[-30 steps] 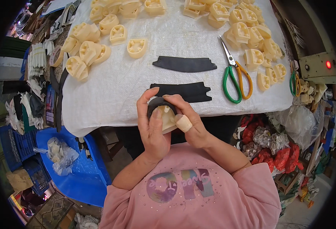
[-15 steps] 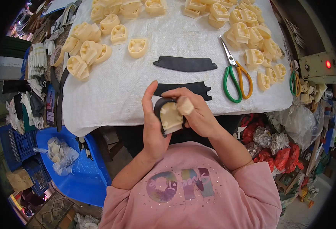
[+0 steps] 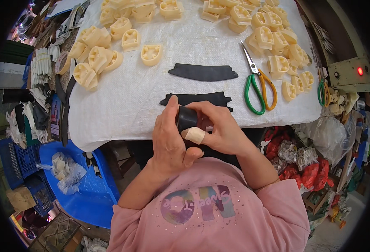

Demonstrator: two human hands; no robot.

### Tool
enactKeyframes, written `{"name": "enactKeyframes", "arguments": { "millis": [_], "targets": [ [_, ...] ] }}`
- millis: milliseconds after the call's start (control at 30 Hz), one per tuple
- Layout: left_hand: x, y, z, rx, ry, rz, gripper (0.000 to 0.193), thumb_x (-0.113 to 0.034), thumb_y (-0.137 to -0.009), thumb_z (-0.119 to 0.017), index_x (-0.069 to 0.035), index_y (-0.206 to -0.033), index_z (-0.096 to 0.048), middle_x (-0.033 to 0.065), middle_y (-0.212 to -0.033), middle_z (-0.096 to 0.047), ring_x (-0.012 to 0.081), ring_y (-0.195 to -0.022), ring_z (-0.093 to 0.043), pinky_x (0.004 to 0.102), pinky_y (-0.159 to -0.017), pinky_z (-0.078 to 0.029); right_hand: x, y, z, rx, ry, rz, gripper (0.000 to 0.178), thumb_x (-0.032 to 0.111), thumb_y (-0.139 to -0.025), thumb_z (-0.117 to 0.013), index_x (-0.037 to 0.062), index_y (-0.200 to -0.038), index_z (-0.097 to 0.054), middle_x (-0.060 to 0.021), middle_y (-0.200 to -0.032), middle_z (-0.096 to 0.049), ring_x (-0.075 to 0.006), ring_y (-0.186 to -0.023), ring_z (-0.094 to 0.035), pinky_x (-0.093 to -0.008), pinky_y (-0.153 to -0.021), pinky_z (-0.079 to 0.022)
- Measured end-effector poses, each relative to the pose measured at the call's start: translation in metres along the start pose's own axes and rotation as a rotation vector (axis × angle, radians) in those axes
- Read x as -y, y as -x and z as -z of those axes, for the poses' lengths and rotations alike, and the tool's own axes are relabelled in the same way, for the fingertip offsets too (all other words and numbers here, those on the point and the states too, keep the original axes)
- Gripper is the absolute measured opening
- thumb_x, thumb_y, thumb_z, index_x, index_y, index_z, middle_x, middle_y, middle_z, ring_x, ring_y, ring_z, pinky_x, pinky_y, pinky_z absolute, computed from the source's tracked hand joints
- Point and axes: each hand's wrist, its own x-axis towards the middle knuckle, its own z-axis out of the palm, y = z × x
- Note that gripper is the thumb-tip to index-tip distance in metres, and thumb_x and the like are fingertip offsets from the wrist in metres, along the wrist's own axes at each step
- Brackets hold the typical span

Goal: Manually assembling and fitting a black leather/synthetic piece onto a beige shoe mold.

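Note:
Between my hands, just in front of the table's near edge, is a D-shaped shoe heel [image 3: 187, 117] wrapped in black sheet material. Its dark curved side faces up. My left hand [image 3: 167, 136] presses along its left side with the fingers pointing away from me. From the right, my right hand [image 3: 222, 131] grips it, the taped thumb lying at its near end. Just beyond my hands lies a black cut strip [image 3: 201, 99], and farther off lies a second black strip [image 3: 203, 72]. A lone cream heel [image 3: 151, 55] sits left of the strips, uncovered.
Scissors [image 3: 254, 72] with one green and one yellow handle lie open on the white-covered table [image 3: 122, 113]. Cream heels pile up at far left [image 3: 97, 37] and right [image 3: 264, 38]. A blue basin [image 3: 84, 197] stands lower left; red bags [image 3: 315, 174] lie lower right.
The heel has been turned so that its black-covered side shows instead of its cream hollow face. My left fingers have closed in along it, and my right thumb has moved down toward me.

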Motion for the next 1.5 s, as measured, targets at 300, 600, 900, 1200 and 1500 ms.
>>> {"name": "enactKeyframes", "arguments": {
  "millis": [300,600,900,1200,1500],
  "targets": [
    [-0.008,-0.006,0.020,0.147,0.464,0.464,0.070,-0.024,-0.074,-0.076,0.002,-0.130,-0.041,0.0088,-0.108,-0.047,0.0175,-0.095,-0.053,0.0295,-0.085,-0.043,-0.017,0.005,-0.005,-0.083,-0.606,-0.066,0.039,0.013,-0.083,-0.066,0.0003,-0.116,-0.050,-0.0060,-0.086,-0.057,-0.0102,-0.075,-0.057,-0.0216,-0.057,-0.048],
    [-0.015,-0.012,0.020,0.050,-0.026,0.065,0.064,-0.003,-0.049,-0.081,-0.004,-0.110,-0.062,0.0055,-0.091,-0.050,0.0150,-0.077,-0.050,0.0231,-0.057,-0.041,-0.015,-0.013,0.025,0.150,-0.285,-0.099,0.020,0.022,-0.089,-0.057,0.0034,-0.090,-0.062,-0.0007,-0.077,-0.058,-0.0095,-0.066,-0.053,-0.0250,-0.057,-0.043],
    [-0.019,-0.016,0.012,-0.039,-0.088,0.080,0.061,-0.004,-0.047,-0.082,-0.003,-0.105,-0.062,0.0052,-0.079,-0.051,0.0163,-0.068,-0.046,0.0243,-0.050,-0.038,-0.013,-0.005,0.025,0.073,-0.216,0.073,0.024,0.018,-0.086,-0.058,0.0010,-0.103,-0.061,-0.0139,-0.082,-0.064,-0.0212,-0.077,-0.064,-0.0295,-0.071,-0.049],
    [-0.021,-0.019,0.000,-0.131,-0.218,0.124,0.058,-0.004,-0.048,-0.081,0.002,-0.101,-0.059,0.0081,-0.077,-0.051,0.0203,-0.067,-0.048,0.0280,-0.050,-0.039,-0.019,0.004,-0.004,-0.207,-0.066,-0.007,0.027,0.013,-0.092,-0.046,0.0008,-0.113,-0.058,-0.0107,-0.082,-0.062,-0.0191,-0.077,-0.061,-0.0299,-0.071,-0.048],
    [-0.011,-0.021,-0.005,-0.283,-0.404,0.030,0.051,-0.011,-0.054,-0.082,0.002,-0.098,-0.059,0.0083,-0.073,-0.044,0.0198,-0.053,-0.047,0.0311,-0.043,-0.040,-0.024,0.004,-0.038,-0.376,0.032,0.201,0.038,0.011,-0.092,-0.044,-0.0023,-0.128,-0.043,-0.0174,-0.106,-0.055,-0.0303,-0.094,-0.056,-0.0353,-0.083,-0.045]
  ]
}}
